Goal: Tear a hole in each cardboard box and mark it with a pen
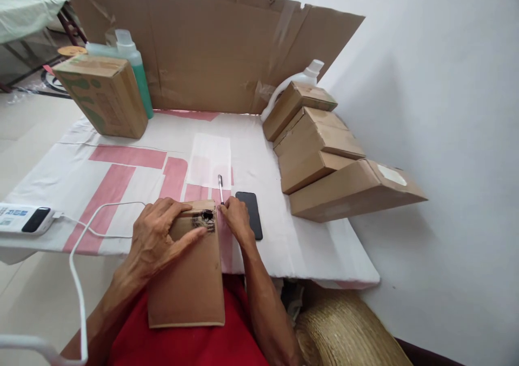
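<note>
A brown cardboard box (188, 285) leans from my lap against the front of the table. Near its upper right corner is a ragged dark hole (208, 215) with black scribbles around it. My left hand (156, 231) grips the box's upper left part, thumb across its face just below the hole. Beside the box's right edge, my right hand (236, 217) is closed on the lower end of a pen (220, 185), whose clip end points away from me. A black phone (250, 214) lies just right of that hand.
White paper (210, 158) lies on the cloth-covered table (324, 252). Several cardboard boxes (324, 187) stand at the right near the wall. Another box (101, 95) and a green-liquid bottle (140, 77) are back left. A power bank (24, 219) with a white cable (101, 206) lies left.
</note>
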Motion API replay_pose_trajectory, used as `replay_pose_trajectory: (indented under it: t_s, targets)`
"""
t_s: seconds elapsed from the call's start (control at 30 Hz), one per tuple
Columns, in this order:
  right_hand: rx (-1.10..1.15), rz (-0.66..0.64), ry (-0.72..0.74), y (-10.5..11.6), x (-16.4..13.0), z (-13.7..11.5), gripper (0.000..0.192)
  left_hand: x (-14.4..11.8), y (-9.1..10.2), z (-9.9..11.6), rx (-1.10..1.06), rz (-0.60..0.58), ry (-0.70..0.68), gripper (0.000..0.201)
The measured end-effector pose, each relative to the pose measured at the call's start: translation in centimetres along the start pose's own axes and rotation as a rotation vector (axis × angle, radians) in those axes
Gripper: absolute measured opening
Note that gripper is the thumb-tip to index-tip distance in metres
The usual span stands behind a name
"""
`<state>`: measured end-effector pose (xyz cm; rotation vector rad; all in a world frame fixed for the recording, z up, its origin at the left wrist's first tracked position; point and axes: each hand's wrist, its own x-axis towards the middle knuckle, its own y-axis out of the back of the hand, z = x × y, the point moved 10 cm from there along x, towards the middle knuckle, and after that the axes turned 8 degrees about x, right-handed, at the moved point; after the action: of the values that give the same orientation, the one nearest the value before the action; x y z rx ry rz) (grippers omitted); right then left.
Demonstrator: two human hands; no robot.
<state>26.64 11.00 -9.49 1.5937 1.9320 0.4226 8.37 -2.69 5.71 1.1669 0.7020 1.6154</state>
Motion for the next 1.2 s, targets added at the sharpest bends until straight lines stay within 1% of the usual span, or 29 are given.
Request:
replay_pose_trajectory:
  t_s: [0.07, 0.13, 0.2, 0.27, 0.3, 0.33, 0.37, 0.43, 0.5, 0.6, 0.67, 0.83, 0.97, 1.07, 1.2]
  targets:
    - [0.101, -0.019, 0.025, 0.2, -0.1, -0.1, 0.019, -0.1, -0.7, 0.6, 0.027, -0.058, -0.077, 0.054]
    - [0.216, -0.01, 0.049, 1.2, -0.9, -0.5, 0.022, -0.2, -1.1, 1.1, 0.066, -0.081, -0.127, 0.067]
    - [0.473, 0.063, 0.117, 3.2, -2.5, -1.7, 0.025, -0.2, -1.4, 1.4, 0.098, -0.077, -0.15, 0.071]
    - [0.796, 0.143, 0.232, 5.5, -4.9, -3.2, 0.024, -0.1, -1.6, 1.7, 0.11, -0.072, -0.162, 0.072]
    - [0.924, 0.159, 0.292, 6.3, -6.2, -4.0, 0.022, -0.1, -1.7, 1.8, 0.112, -0.073, -0.165, 0.071]
    - [0.996, 0.144, 0.34, 6.7, -7.4, -4.9, 0.021, 0.0, -1.7, 1.8, 0.115, -0.072, -0.167, 0.07]
    - [1.005, 0.106, 0.373, 6.6, -8.5, -5.7, 0.018, 0.0, -1.7, 1.8, 0.118, -0.071, -0.166, 0.069]
    - [0.943, 0.039, 0.404, 5.9, -10.2, -7.0, 0.014, 0.0, -1.7, 1.8, 0.121, -0.07, -0.166, 0.069]
    - [0.843, 0.025, 0.432, 5.2, -11.2, -7.7, 0.011, 0.0, -1.6, 1.8, 0.116, -0.073, -0.171, 0.068]
    - [0.719, 0.051, 0.543, 5.1, -11.7, -8.9, 0.005, 0.0, -1.6, 1.8, 0.109, -0.08, -0.17, 0.066]
    - [0.681, 0.052, 0.626, 5.1, -11.8, -9.7, 0.004, 0.0, -1.6, 1.9, 0.112, -0.08, -0.168, 0.064]
    - [0.592, 0.049, 0.696, 5.3, -11.8, -10.7, 0.009, 0.0, -1.7, 2.0, 0.12, -0.078, -0.157, 0.061]
    - [0.534, 0.029, 0.691, 5.5, -12.1, -10.6, 0.007, -0.1, -1.9, 1.8, 0.118, -0.09, -0.155, 0.061]
    - [0.549, 0.028, 0.637, 5.9, -11.8, -9.7, 0.005, -0.1, -1.7, 1.6, 0.123, -0.076, -0.15, 0.063]
    - [0.555, -0.021, 0.568, 5.9, -11.6, -8.7, 0.007, 0.0, -1.6, 1.6, 0.125, -0.061, -0.16, 0.065]
